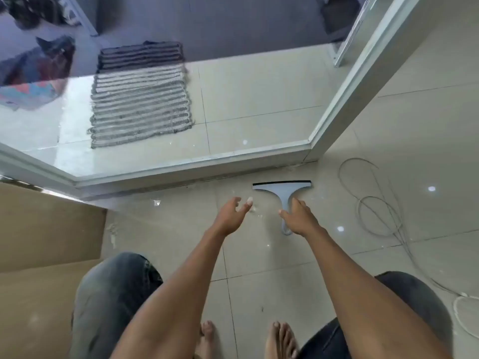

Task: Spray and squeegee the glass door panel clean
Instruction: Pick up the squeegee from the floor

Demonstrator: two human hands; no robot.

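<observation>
Squeegee: flat on floor tile, centre-right, below glass door panel. Right hand spread over its handle, not closed; left hand open, empty. Risk: floor grit on blade streaking glass.

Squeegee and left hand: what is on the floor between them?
Head view: only floor tile with small white flecks separates the squeegee and the left hand.

Bright, even daylight with soft shadows, small glints on the glossy floor tiles, hazy reflections across the glass door panel, and wide-angle bending at the edges.
</observation>
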